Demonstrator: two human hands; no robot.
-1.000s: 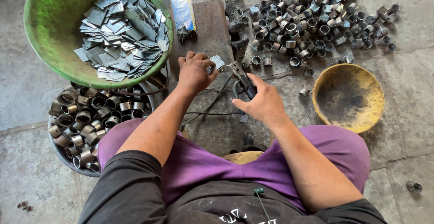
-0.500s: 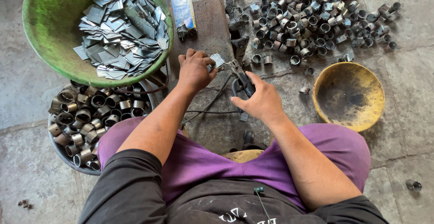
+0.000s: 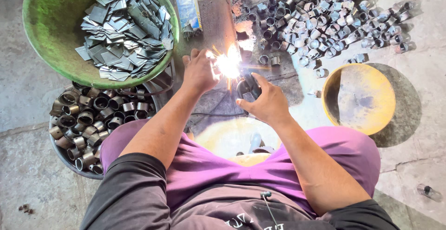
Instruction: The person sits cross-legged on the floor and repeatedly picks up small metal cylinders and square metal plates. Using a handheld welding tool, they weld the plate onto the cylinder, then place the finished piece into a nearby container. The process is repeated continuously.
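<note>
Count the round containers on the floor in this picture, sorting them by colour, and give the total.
Green plastic basin holding flat grey metal squares: 1
Yellow shallow bowl, nothing visible inside: 1
Dark tub full of short metal pipe rings: 1
Total: 3
The loose rings heaped at the top right lie on the floor, in no container.
</note>
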